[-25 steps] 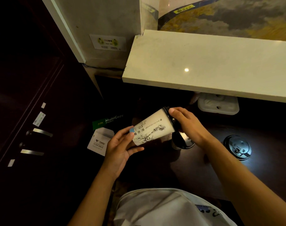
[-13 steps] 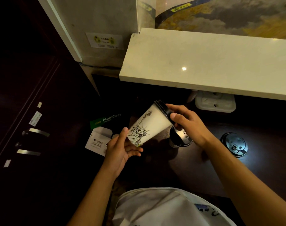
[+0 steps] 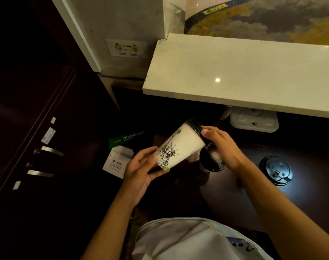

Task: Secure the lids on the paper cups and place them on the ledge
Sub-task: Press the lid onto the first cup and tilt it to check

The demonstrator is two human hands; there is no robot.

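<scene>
Head view. Paper cup (image 3: 180, 147) held tilted in the air between both hands, above the dark worktop (image 3: 235, 196) and below the front edge of the pale ledge (image 3: 235, 72). Cup is white with a Statue of Liberty print facing the camera; base points down-left, mouth up-right. Black lid (image 3: 196, 126) sits on the mouth.

Left hand (image 3: 141, 171): grip on the cup's base end, thumb along the side wall, fingers cupped under the bottom. Right hand (image 3: 222, 145): grip on the lid end, thumb tip pressed on the lid rim, the other fingers wrapped behind it (their contact is hidden by the hand).

Second cup (image 3: 211, 162) stands upright on the worktop just beside and under the right hand, black lid on top. A loose lid (image 3: 276, 170) lies flat on the worktop to the right, well apart from both cups, catching a bluish glare.

Ledge surface bare, one light reflection on it. White tray (image 3: 253, 121) sits under the ledge's edge. Left of the worktop, lower down: green MultiCopy box (image 3: 126, 138) and a white envelope (image 3: 116, 162). White shirt (image 3: 193, 239) at bottom of frame.
</scene>
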